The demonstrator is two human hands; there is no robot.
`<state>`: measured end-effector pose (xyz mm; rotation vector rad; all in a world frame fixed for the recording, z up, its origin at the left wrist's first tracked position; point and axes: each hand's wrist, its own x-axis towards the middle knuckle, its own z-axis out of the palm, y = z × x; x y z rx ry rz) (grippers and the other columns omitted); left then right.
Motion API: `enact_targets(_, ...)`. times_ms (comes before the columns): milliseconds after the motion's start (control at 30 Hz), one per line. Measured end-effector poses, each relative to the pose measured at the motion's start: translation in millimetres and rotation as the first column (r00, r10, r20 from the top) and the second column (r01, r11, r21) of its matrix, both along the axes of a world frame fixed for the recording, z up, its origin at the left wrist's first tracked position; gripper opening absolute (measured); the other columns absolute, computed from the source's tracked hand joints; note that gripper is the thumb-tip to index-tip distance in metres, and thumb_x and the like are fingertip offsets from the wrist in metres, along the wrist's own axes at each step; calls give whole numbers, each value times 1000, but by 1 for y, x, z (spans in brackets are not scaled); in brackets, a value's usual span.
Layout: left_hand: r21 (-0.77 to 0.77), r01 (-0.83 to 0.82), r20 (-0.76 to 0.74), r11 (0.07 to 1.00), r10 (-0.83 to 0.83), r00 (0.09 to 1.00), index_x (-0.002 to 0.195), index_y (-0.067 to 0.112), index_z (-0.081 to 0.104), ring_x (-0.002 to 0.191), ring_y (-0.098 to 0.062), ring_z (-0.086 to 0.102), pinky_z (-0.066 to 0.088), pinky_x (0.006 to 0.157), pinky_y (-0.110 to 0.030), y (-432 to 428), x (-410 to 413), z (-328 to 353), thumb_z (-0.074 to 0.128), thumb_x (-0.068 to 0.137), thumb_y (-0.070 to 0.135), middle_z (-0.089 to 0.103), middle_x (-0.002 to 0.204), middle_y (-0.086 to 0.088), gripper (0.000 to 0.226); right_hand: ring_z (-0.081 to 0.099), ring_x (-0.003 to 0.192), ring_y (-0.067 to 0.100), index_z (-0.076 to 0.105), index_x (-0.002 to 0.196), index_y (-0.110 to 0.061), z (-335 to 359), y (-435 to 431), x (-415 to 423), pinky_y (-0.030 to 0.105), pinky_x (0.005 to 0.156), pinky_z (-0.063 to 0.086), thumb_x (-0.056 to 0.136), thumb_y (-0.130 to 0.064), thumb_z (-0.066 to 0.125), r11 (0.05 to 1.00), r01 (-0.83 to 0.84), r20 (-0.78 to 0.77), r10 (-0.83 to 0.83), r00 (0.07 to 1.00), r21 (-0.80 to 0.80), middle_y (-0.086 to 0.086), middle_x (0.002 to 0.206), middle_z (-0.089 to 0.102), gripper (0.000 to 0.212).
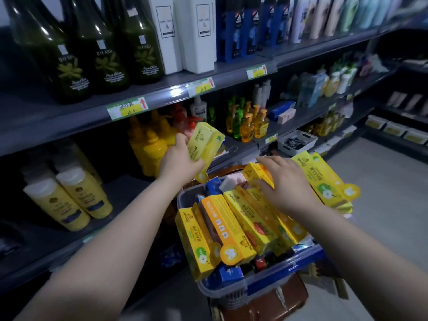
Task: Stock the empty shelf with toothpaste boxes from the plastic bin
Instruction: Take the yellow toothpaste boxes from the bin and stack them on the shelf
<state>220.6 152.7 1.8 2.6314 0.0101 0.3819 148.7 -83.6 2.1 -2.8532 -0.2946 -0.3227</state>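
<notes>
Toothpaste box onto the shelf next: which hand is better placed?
Left. The left hand grips yellow toothpaste boxes raised beside the shelf; the right hand is down on binned boxes in the plastic bin.
</notes>
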Motion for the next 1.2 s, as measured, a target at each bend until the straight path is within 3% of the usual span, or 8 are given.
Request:
enact_targets(133,-191,130,44,973,-124,991,111,25,27,95,-21,55,46,72,-33,-29,-2,19,67,79,36,52,108,1,53,39,130,25,42,141,-21,-2,-24,-7,43,111,25,93,-34,53,985,172,54,-170,984,-24,2,139,48,51)
enact_targets(233,-354,217,34,910,-220,975,135,29,26,117,-21,50,45,92,-36,-51,-7,27,69,79,35,51,129,-1,70,44,123,32,46,138,-16,-4,-50,-13,43,107,26,90,-29,57,943,334,104,-331,938,-6,9,132,53,51)
enact_targets(533,-674,236,-34,700,-349,937,122,16,53,98,-17,64,52,78,-32,-95,-6,17,75,77,37,66,107,5,54,47,113,35,54,114,-9,-12,-96,-25,41,92,36,96,-31,40,763,639,-55,-645,762,-99,15,120,56,32)
enact_targets(767,-823,109,-76,557,-298,952,112,16,48,98,-25,65,54,86,-49,-103,-14,8,78,75,30,65,107,-5,50,48,111,35,59,111,-9,-9,-108,-18,39,89,39,93,-26,48,775,630,-117,-630,767,-48,14,117,53,27)
enact_targets(867,-870,72,-75,488,-275,959,111,14,53,96,-27,67,55,83,-51,-110,-20,10,78,74,35,67,106,-7,49,59,93,33,66,94,-3,-8,-118,-10,38,74,49,81,-16,56,779,622,-192,-601,776,74,17,100,63,21)
enact_targets(967,-901,47,-54,431,-220,974,118,9,51,99,-25,66,57,81,-46,-119,-31,14,69,85,25,66,108,-7,41,57,66,29,64,74,2,-6,-126,-6,30,53,44,74,-6,53,807,574,-264,-528,807,142,14,74,63,13)
enact_targets(1133,-922,8,-29,386,-92,995,109,20,50,97,-16,64,57,64,-30,-126,-59,23,61,91,24,64,105,4,22,57,81,29,58,79,-11,0,-139,-5,32,62,43,88,-12,48,862,411,-168,-376,911,297,8,84,61,14)
enact_targets(1200,-934,-11,-4,356,20,1000,119,19,44,91,-10,64,56,56,-25,-123,-74,27,64,89,20,62,106,5,36,56,79,26,55,83,-19,8,-140,-5,33,64,45,89,-17,48,876,333,-120,-310,943,349,3,84,60,10)
